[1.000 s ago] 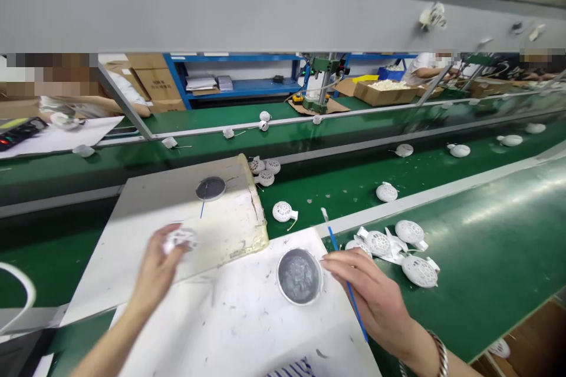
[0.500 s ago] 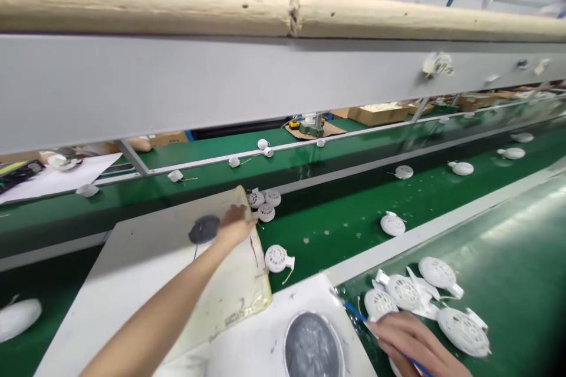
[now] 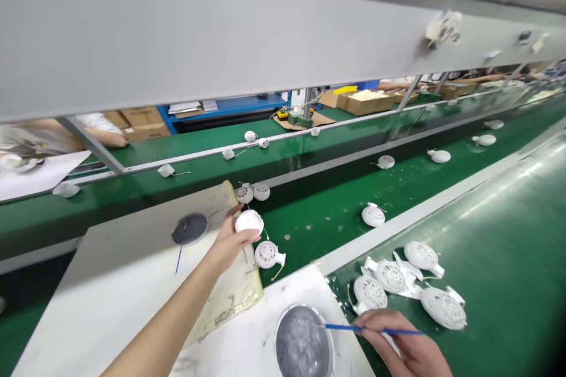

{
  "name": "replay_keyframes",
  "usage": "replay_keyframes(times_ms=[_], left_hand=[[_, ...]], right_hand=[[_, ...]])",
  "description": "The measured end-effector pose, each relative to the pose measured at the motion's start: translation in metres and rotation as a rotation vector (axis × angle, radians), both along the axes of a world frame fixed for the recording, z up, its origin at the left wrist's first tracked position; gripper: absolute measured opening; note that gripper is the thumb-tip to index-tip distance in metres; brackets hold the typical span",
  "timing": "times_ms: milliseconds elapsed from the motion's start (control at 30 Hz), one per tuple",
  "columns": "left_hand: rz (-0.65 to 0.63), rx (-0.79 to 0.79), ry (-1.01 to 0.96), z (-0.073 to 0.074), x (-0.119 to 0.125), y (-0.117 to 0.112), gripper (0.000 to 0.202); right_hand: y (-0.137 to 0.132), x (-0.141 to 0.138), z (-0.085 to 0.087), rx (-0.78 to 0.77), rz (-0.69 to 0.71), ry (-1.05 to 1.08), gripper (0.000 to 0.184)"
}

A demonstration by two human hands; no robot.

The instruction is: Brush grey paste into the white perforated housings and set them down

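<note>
My left hand (image 3: 230, 240) grips a white round plastic housing (image 3: 249, 222), its smooth side towards me, over the edge of a yellowed board. Two like housings with slotted grilles (image 3: 261, 191) lie just beyond it, and another grille housing (image 3: 266, 254) with a short wire is nearer me. In my right hand (image 3: 400, 339) is a thin blue brush (image 3: 345, 327), held nearly level. Its tip reaches the rim of a round pot of grey paste (image 3: 304, 341); whether it touches the paste I cannot tell.
Several white housings (image 3: 389, 277) lie in a cluster at right. More sit along the green conveyor belt (image 3: 318, 247). A second dark grey pot (image 3: 190, 228) with a blue stick stands on the board (image 3: 132, 271). A grey shelf beam (image 3: 221, 29) crosses overhead. A co-worker's arm (image 3: 106, 136) shows far left.
My left hand has picked up one housing from the group of three and drawn it back. My right hand has brought the brush tip left to the paste pot. The view has tilted down.
</note>
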State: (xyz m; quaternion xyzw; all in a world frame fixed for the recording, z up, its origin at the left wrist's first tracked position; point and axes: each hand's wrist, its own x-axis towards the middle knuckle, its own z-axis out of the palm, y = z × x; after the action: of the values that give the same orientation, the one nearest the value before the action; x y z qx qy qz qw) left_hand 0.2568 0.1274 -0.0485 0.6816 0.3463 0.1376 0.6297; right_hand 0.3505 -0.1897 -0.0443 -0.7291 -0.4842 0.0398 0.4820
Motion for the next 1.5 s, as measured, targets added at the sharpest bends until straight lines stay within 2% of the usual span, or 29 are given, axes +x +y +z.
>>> replay_keyframes(times_ms=[100,200,300,433,500,633,767,867,1033,1233,1367,1500], left_hand=[[0.044,-0.247,-0.184,0.014,-0.059,-0.044,0.068],[0.236,-0.522,-0.358,0.016,-0.101,-0.081,0.069],[0.362,-0.648,-0.399,0.014,-0.126,-0.106,0.063],[0.413,-0.697,-0.377,0.018,-0.144,-0.125,0.067],[0.436,-0.725,-0.384,0.024,-0.149,-0.129,0.063],[0.451,-0.763,-0.377,0.035,-0.157,-0.13,0.036],[0.449,-0.69,-0.324,0.04,-0.159,-0.129,0.041],[0.459,-0.652,-0.284,0.04,-0.157,-0.13,0.046],[0.437,-0.629,-0.278,0.038,-0.155,-0.129,0.027],[0.502,-0.62,-0.218,0.035,-0.153,-0.128,0.026],[0.457,-0.62,-0.216,0.03,-0.148,-0.132,0.024],[0.364,-0.642,-0.215,0.028,-0.139,-0.142,0.022]], right_hand=[[0.008,-0.012,-0.011,-0.056,0.04,0.031,0.007],[0.017,-0.022,-0.019,-0.089,0.109,0.004,0.012],[0.024,-0.03,-0.023,-0.134,0.16,-0.023,0.015],[0.029,-0.037,-0.028,-0.196,0.175,-0.018,0.014],[0.03,-0.038,-0.03,-0.209,0.176,-0.008,0.013],[0.031,-0.04,-0.031,-0.245,0.159,0.109,0.013],[0.031,-0.041,-0.03,-0.212,0.072,0.405,0.015],[0.029,-0.039,-0.033,-0.136,0.017,0.6,0.022],[0.025,-0.03,-0.039,-0.062,-0.045,0.749,0.029],[0.017,-0.019,-0.04,0.016,-0.142,1.012,0.032],[0.014,-0.016,-0.035,0.105,-0.164,1.193,0.034],[0.017,-0.018,-0.021,0.176,-0.156,1.296,0.029]])
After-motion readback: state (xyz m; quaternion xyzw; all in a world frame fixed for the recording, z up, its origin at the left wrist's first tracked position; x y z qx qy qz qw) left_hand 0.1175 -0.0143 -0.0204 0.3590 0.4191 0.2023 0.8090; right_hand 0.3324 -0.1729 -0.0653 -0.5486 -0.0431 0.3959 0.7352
